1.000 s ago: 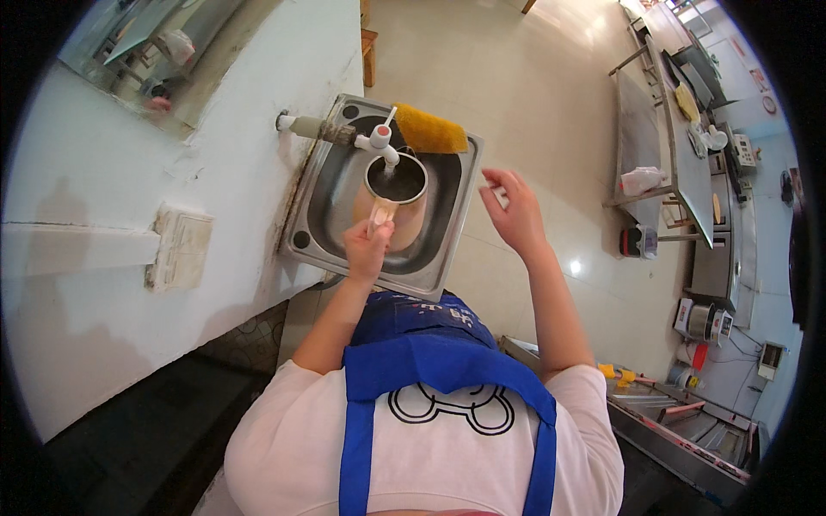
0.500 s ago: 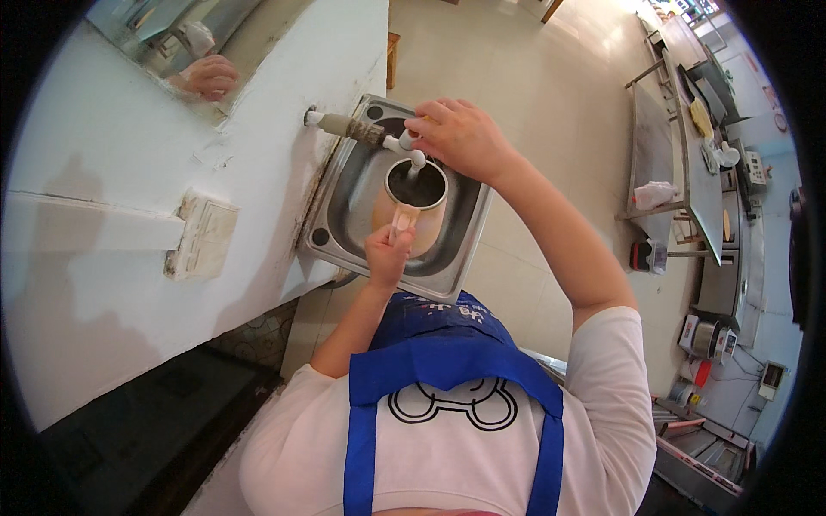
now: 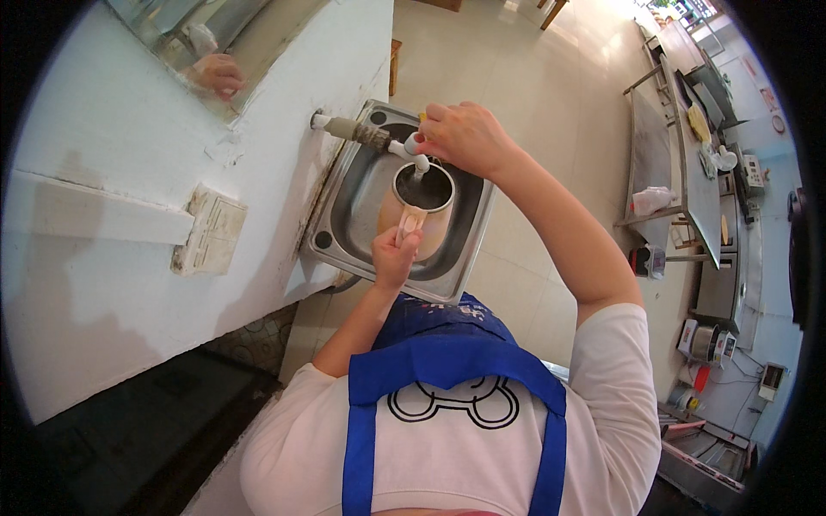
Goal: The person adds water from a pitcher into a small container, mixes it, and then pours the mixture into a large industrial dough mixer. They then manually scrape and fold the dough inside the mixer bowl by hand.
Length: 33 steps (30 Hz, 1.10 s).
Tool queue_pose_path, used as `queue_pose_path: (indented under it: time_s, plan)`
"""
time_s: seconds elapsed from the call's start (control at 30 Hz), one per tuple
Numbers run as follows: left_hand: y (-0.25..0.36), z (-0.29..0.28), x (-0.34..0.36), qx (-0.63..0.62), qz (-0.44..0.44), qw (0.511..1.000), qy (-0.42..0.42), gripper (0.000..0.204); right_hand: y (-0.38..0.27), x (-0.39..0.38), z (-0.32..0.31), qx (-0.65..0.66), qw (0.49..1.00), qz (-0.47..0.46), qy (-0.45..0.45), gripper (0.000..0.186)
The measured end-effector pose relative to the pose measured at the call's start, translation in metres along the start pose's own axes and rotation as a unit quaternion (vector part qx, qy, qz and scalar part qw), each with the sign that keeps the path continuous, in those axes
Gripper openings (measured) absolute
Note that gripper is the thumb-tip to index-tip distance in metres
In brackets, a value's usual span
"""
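Note:
My left hand [image 3: 395,258] is closed around the handle of a peach-coloured jug [image 3: 392,213] with a dark metallic inside. The jug stands upright in the steel sink [image 3: 342,199], its open mouth under the spout of a white plastic tap [image 3: 416,156]. A pale stream seems to run from the spout into the jug. My right hand [image 3: 462,138] pinches the tap's top, where a bit of yellow shows beside the fingers; the handle itself is mostly hidden.
A white wall [image 3: 284,163] with a mirror [image 3: 232,60] and a dirty switch box [image 3: 211,232] rises on the left. Steel tables [image 3: 654,142] with a plastic bag [image 3: 652,200] stand far right. Tiled floor [image 3: 516,77] lies beyond the sink.
The sink, jug and tap appear slightly farther right as the view shifts. My right hand has turned a little on the tap, and a yellow bit now shows. My left hand keeps its hold.

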<state>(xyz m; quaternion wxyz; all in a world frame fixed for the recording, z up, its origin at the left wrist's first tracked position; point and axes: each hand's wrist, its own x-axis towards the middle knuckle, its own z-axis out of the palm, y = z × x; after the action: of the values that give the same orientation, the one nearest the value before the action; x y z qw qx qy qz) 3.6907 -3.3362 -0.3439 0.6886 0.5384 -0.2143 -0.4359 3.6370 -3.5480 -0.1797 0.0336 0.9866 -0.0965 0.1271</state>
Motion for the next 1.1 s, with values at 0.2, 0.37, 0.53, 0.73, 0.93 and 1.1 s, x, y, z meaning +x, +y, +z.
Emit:
queue_pose_path:
  time_s: [0.2, 0.37, 0.53, 0.73, 0.93, 1.1]
  plan:
    - [-0.006, -0.001, 0.001, 0.009, -0.003, 1.000, -0.001, 0.026, -0.005, -0.001, 0.005, -0.002, 0.999, 0.035, 0.005, 0.028]
    - [-0.005, 0.001, 0.001, 0.003, -0.012, 1.000, 0.008, 0.027, -0.011, 0.000, -0.001, -0.012, 0.997, 0.068, -0.027, 0.034]
    - [-0.004, 0.001, 0.000, 0.009, -0.011, 1.000, 0.010, 0.026, -0.021, 0.002, -0.004, -0.023, 0.990, 0.124, -0.062, 0.038]
    - [-0.003, -0.005, 0.001, 0.059, 0.004, 0.998, 0.008, 0.031, -0.048, 0.013, -0.006, -0.029, 0.964, 0.245, -0.101, 0.041]
    - [0.007, -0.014, 0.002, 0.118, -0.002, 0.993, -0.030, 0.034, -0.045, 0.003, -0.004, 0.012, 0.955, 0.289, -0.068, 0.041]
    - [0.025, -0.023, -0.008, 0.142, -0.038, 0.984, -0.097, 0.027, -0.070, -0.037, -0.012, 0.075, 0.926, 0.322, 0.182, 0.031]
